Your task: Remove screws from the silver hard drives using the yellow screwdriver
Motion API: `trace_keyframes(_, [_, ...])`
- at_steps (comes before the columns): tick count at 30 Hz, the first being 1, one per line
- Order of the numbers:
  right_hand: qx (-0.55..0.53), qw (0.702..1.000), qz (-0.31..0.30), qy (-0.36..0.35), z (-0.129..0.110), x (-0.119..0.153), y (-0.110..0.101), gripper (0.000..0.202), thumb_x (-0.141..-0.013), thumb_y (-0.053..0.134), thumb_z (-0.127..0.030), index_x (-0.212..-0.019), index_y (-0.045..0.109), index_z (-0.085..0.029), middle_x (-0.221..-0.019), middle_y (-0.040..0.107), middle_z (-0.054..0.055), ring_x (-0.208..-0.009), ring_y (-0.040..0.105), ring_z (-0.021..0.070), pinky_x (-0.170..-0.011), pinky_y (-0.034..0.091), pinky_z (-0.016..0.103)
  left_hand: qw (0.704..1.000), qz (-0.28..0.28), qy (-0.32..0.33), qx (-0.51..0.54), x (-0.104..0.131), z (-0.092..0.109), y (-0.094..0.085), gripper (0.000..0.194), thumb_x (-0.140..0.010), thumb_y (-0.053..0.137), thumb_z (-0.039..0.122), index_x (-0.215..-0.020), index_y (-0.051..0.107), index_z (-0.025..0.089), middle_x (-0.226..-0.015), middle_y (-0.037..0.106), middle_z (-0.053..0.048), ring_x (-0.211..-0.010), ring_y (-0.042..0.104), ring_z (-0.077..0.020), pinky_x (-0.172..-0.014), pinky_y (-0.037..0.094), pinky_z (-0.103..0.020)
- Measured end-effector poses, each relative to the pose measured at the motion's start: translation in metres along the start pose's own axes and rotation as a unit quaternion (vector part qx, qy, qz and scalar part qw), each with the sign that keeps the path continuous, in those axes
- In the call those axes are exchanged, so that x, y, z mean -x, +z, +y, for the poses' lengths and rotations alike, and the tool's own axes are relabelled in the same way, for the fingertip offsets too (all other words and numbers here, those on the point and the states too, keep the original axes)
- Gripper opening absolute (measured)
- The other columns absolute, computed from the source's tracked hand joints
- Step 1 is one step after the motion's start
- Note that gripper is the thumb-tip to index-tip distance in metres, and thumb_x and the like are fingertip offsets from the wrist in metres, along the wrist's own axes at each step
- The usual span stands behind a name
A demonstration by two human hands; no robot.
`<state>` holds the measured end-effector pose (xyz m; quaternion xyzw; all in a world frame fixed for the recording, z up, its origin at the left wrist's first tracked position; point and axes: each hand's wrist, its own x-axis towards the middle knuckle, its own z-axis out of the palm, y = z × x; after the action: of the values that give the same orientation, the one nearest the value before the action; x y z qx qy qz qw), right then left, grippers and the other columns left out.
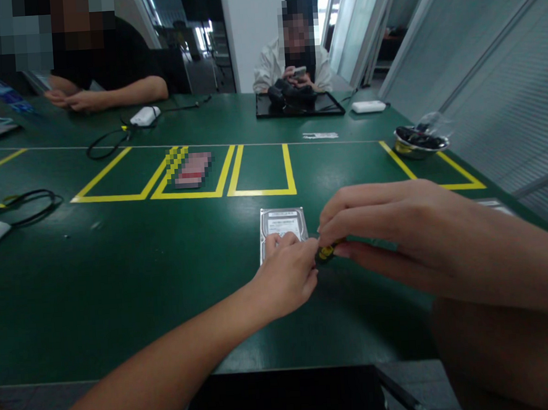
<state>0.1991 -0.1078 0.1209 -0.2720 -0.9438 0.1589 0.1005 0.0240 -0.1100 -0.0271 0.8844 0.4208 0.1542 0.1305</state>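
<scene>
Through my remote view the hard drive (281, 215) lies flat on the desk (121, 288), closer to the near edge than the far one, directly under the fingers of my left hand (285, 283). They curl over its near part; whether they grip it, I cannot tell. Just beside, my right hand (410, 234) has thumb and fingertips pinched on a small black-and-yellow object (326, 252). A metal bowl (418, 153) stands by the desk's right edge.

Room lies left of the hard drive (282, 220); the left hand (290, 275) blocks its near side, the right hand (427, 233) its right.
</scene>
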Motion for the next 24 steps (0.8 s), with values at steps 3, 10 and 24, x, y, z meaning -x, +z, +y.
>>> trace_keyframes(3, [-0.002,1.0,-0.003,-0.002,0.0009,0.0001,0.0006,0.019,-0.097,0.047,-0.019,-0.101,0.066,-0.017,-0.1,0.064,0.003,-0.088,0.058,0.0132,-0.076,0.042,0.026,1.0,0.0,0.0,-0.001,-0.0005,-0.0001,0.0007,0.01,-0.086,0.051,0.023,-0.093,0.058,0.019,-0.097,0.067,-0.007,-0.101,0.055,-0.0298,-0.084,0.032,-0.045])
trace_keyframes(10, [-0.004,1.0,-0.003,0.0,-0.0006,0.0008,0.0005,0.02,-0.097,0.048,-0.018,-0.103,0.067,-0.016,-0.101,0.065,0.004,-0.089,0.059,0.014,-0.077,0.042,0.027,1.0,0.002,-0.002,-0.005,-0.0004,0.0006,0.0008,0.012,-0.087,0.051,0.024,-0.094,0.059,0.019,-0.099,0.066,-0.007,-0.102,0.055,-0.0306,-0.083,0.032,-0.045])
trace_keyframes(24, [-0.006,1.0,-0.014,0.005,-0.0013,0.0016,-0.0014,0.021,-0.094,0.05,-0.014,-0.103,0.068,-0.016,-0.102,0.066,0.004,-0.092,0.061,0.0153,-0.079,0.044,0.027,1.0,0.002,0.003,-0.002,0.0001,-0.0002,-0.0011,0.009,-0.086,0.049,0.023,-0.09,0.057,0.02,-0.099,0.066,-0.007,-0.103,0.055,-0.0303,-0.082,0.034,-0.046])
